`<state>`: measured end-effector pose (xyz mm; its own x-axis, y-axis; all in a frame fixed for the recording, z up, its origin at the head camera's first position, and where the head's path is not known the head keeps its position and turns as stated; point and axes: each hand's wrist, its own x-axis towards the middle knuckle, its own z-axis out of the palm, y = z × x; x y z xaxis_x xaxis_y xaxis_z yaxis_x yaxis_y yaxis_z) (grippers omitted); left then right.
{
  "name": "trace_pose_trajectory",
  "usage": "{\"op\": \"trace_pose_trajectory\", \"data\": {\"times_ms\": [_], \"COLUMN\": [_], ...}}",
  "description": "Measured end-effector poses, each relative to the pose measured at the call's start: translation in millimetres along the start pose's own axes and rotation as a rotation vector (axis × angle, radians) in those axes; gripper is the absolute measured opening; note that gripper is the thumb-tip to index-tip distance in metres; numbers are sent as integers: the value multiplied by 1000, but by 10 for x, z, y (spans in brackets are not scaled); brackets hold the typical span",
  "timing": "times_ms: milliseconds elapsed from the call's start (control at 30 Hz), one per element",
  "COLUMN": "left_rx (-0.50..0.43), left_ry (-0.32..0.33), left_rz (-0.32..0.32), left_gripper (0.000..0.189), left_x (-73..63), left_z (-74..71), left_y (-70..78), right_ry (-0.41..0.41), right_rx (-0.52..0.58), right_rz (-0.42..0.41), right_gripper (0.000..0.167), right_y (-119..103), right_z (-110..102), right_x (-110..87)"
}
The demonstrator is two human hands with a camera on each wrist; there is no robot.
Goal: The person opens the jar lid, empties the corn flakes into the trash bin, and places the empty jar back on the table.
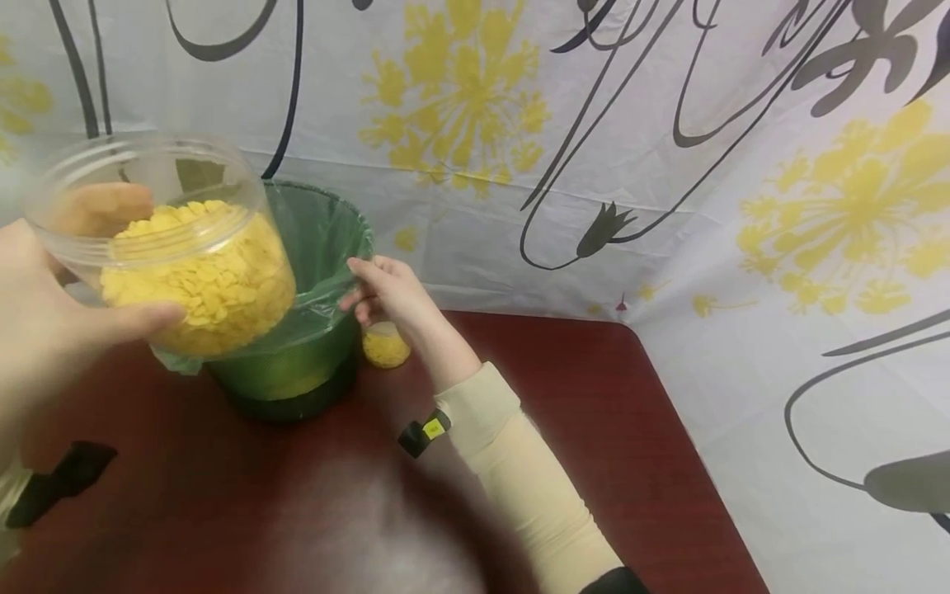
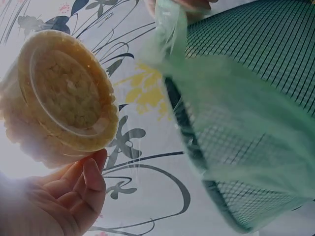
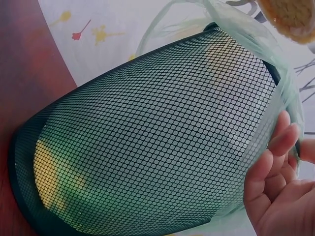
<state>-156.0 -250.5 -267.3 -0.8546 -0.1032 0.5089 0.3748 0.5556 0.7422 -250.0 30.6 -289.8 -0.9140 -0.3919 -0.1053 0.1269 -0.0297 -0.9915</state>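
Note:
A wide clear plastic jar [image 1: 204,280], partly filled with small yellow pieces, is gripped in my left hand [image 1: 52,318]. It is tilted beside and above the open top of a dark green mesh trash can [image 1: 278,375], its round base facing the camera in the left wrist view. A thin green trash bag [image 1: 315,235] lines the can and folds over its rim. My right hand [image 1: 393,293] pinches the bag at the rim's right side, the fingers [image 3: 285,140] outside the mesh. Yellow shows through the lower mesh [image 3: 47,169].
A small clear container [image 1: 386,348] of yellow pieces stands on the dark red table [image 1: 579,412], right of the trash can. A white cloth [image 1: 668,231] with yellow flowers and grey stems hangs behind and to the right of the table.

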Motion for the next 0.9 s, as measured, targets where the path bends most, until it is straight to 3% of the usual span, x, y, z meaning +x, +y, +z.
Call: {"op": "trace_pose_trajectory", "data": {"times_ms": [133, 233, 333, 433, 500, 533, 567, 667, 733, 767, 900], "left_rx": [-13, -48, -84, -98, -94, -123, -108, -71, -44, 5, -1], "left_ry": [32, 46, 60, 70, 75, 61, 62, 75, 88, 105, 116], "left_rz": [-51, -86, -93, -95, -102, -58, -64, -85, -97, -152, -165], "left_gripper": [93, 88, 84, 85, 90, 91, 93, 94, 91, 91, 83], "left_x": [92, 107, 162, 280, 387, 440, 482, 540, 513, 485, 400], "left_z": [-35, -18, -2, -22, -49, -74, -87, -109, -102, -84, -51], "left_y": [26, 264, 348, 204, 5, -131, -214, -299, -194, -81, 246], "right_ry": [11, 22, 20, 16, 15, 16, 15, 13, 10, 7, 6], "right_rx": [6, 12, 18, 24, 30, 34, 38, 46, 51, 51, 52], "right_rz": [-4, -3, 6, 17, 19, 19, 17, 10, 8, 8, 13], "right_gripper": [30, 31, 30, 30, 30, 30, 30, 30, 31, 31, 32], "right_y": [19, 22, 23, 24, 23, 23, 25, 32, 37, 38, 33], "right_z": [5, 10, 8, 5, 3, 4, 4, 8, 10, 9, 4], "right_x": [7, 16, 18, 15, 10, 7, 6, 5, 5, 6, 7]}}
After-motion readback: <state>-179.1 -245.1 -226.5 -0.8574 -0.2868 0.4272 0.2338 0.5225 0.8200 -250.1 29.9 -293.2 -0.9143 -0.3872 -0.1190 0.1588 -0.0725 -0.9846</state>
